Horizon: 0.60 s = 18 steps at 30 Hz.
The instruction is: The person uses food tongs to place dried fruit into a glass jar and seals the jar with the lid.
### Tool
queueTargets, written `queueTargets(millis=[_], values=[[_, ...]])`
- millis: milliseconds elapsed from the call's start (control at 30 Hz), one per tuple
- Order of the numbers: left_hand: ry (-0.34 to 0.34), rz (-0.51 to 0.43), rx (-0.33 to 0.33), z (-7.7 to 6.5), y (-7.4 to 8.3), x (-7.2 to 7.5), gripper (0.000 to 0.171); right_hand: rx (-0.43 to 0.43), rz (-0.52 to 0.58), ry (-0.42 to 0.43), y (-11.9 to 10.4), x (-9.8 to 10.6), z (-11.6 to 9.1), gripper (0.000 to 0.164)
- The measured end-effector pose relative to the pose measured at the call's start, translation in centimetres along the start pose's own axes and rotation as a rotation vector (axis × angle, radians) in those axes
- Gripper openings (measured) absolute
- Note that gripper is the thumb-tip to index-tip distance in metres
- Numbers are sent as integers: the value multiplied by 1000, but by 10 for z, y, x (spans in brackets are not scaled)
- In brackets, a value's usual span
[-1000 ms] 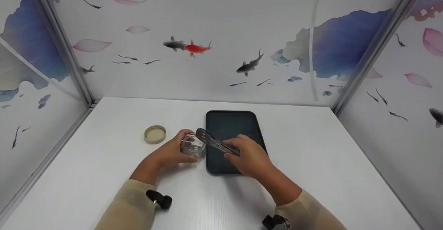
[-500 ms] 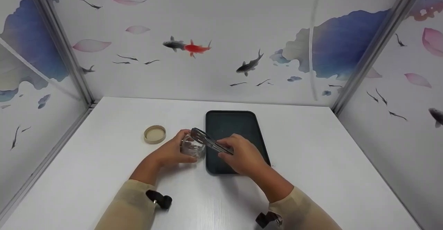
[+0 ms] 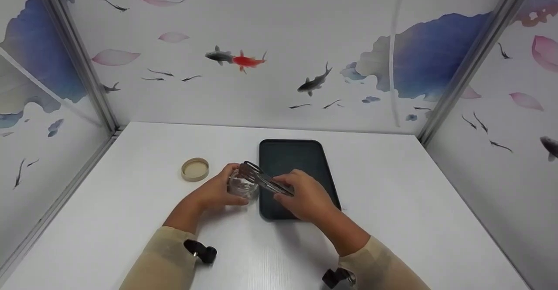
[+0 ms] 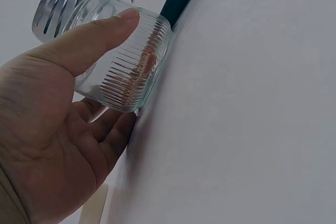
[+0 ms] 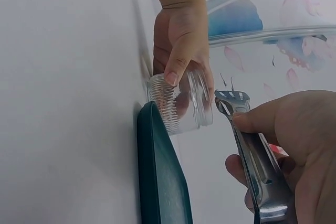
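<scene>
My left hand (image 3: 218, 190) grips a clear ribbed glass jar (image 3: 243, 189) that stands on the table beside a dark green tray (image 3: 290, 157). Thumb and fingers lie on opposite sides of the glass. Something reddish-brown (image 4: 147, 66) shows through the ribs near the jar's base; its kind is unclear. In my right hand (image 3: 310, 196) are slotted metal tongs (image 5: 257, 166), pinched between thumb and fingers. In the head view their tips overlap the jar's mouth; the right wrist view shows them a little above it, outside the jar, with a gap between the two ends.
A round beige lid (image 3: 195, 169) lies inside up on the white table (image 3: 383, 181), left of the jar. The tray reaches under my right hand. Printed panels with fish and petals (image 3: 270, 85) enclose the table at the back and sides.
My right hand has moved slightly left, bringing the tongs across the jar's mouth. Their ends look further apart than half a second ago. The left hand and jar have stayed put.
</scene>
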<state>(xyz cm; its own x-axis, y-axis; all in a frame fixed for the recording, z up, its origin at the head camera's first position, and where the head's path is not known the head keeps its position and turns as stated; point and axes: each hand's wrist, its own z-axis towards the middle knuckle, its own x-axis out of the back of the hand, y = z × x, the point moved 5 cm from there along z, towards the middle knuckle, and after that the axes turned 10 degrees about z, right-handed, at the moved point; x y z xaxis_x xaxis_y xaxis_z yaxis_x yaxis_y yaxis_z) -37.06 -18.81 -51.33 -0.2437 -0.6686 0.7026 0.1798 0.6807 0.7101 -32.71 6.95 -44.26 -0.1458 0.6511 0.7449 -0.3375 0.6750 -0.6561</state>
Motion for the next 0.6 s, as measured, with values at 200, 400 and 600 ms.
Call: queueTargets(millis=[200, 400, 600], values=[[-5, 14, 5, 0, 0, -1, 99, -21, 14, -7, 2, -3, -1, 58], [-2, 14, -10, 1, 1, -1, 99, -18, 21, 2, 2, -5, -1, 66], [-4, 11, -7, 0, 1, 0, 101, -26, 21, 12, 5, -4, 0, 65]])
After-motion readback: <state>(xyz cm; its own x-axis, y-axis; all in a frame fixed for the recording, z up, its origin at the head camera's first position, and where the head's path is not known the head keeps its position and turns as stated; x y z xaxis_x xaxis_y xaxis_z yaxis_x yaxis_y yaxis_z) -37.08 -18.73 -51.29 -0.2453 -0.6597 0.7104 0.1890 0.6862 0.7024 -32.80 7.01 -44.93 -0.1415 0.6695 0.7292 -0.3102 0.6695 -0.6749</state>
